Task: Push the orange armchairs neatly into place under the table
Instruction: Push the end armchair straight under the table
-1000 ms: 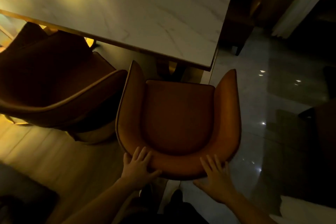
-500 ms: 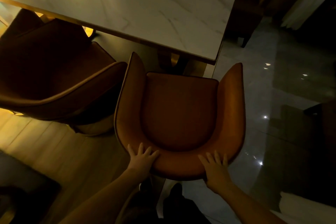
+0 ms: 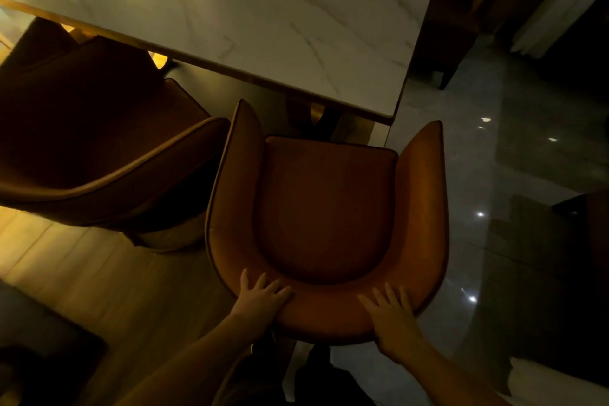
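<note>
both hands are laid flat, fingers spread, on the armchair back so it gets shoved squarely under the bench

The room is dim, with warm yellow light falling from the upper left. Pale wooden plank flooring meets glossy grey stone tiles that mirror small ceiling lights. A pale curtain hangs at the upper right.

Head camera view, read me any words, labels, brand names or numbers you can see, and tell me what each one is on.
None: no text shows on the marble table, the orange armchair under both hands, the second armchair beside it, or the floor. The view is dim.
</note>
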`<state>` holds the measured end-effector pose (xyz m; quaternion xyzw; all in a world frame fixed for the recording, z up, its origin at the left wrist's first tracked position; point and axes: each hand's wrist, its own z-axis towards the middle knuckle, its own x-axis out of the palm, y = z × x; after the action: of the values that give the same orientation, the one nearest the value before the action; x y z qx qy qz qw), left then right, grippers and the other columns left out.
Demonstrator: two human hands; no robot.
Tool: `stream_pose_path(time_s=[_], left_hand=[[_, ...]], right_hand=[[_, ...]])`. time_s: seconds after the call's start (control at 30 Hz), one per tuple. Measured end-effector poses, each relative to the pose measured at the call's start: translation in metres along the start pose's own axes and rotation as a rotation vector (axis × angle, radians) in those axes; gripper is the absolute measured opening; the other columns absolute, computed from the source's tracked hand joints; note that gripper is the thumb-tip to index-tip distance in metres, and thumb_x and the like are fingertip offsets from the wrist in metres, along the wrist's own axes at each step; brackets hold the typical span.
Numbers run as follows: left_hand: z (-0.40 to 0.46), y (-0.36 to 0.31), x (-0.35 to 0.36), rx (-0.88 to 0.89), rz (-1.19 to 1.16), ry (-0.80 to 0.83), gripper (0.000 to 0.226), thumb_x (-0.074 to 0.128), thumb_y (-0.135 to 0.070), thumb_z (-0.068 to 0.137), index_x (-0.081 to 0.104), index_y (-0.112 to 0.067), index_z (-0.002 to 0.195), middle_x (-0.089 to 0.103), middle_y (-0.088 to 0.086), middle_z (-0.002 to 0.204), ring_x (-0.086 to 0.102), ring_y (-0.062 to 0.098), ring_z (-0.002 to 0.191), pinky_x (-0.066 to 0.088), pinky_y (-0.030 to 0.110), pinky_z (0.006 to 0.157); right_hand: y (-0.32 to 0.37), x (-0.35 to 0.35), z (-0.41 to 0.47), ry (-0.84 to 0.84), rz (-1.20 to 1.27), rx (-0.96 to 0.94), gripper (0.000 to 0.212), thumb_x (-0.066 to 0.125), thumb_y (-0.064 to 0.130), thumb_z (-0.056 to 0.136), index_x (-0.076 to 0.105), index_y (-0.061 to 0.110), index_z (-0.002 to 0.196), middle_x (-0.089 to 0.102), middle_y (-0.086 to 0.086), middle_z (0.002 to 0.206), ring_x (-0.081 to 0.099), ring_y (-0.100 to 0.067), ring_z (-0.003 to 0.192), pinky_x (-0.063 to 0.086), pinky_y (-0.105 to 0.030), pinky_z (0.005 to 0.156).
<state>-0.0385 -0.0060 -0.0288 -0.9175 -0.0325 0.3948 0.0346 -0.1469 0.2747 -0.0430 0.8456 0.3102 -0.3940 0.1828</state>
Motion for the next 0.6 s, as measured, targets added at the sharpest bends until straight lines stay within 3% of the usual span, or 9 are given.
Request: stream_pose_path(time_s=[0.2,0.47,0.6], left_hand=[[0.002,0.003,-0.002,0.013,-0.003,-0.009,0.075,0.062,-0.026,0.091,0.021,-0.034,0.152,0.034,0.004,0.155,0.026,0.036,0.143,0.006,0.077,0.108],[0.004,0.011,-0.011,0.037,-0.022,0.049,0.083,0.07,-0.026,0.085,0.022,-0.033,0.152,0.035,0.003,0.155,0.025,0.034,0.145,0.005,0.079,0.106],[0.005,0.025,-0.017,0.039,-0.022,0.055,0.074,0.062,-0.019,0.09,0.025,-0.032,0.152,0.038,0.003,0.154,0.028,0.033,0.144,0.005,0.079,0.107]], right_hand=[[0.0,-0.007,0.001,-0.016,0.06,-0.015,0.081,0.059,0.013,0.079,0.025,0.033,0.15,0.04,0.0,0.147,0.029,-0.022,0.137,0.009,-0.047,0.116],[0.008,-0.013,0.002,-0.002,0.112,0.023,0.081,0.057,0.012,0.079,0.026,0.036,0.149,0.04,0.002,0.147,0.028,-0.02,0.138,0.009,-0.046,0.117],[0.02,-0.019,0.008,0.019,0.133,0.041,0.079,0.057,0.013,0.079,0.027,0.035,0.149,0.041,0.0,0.146,0.029,-0.021,0.138,0.009,-0.046,0.117]])
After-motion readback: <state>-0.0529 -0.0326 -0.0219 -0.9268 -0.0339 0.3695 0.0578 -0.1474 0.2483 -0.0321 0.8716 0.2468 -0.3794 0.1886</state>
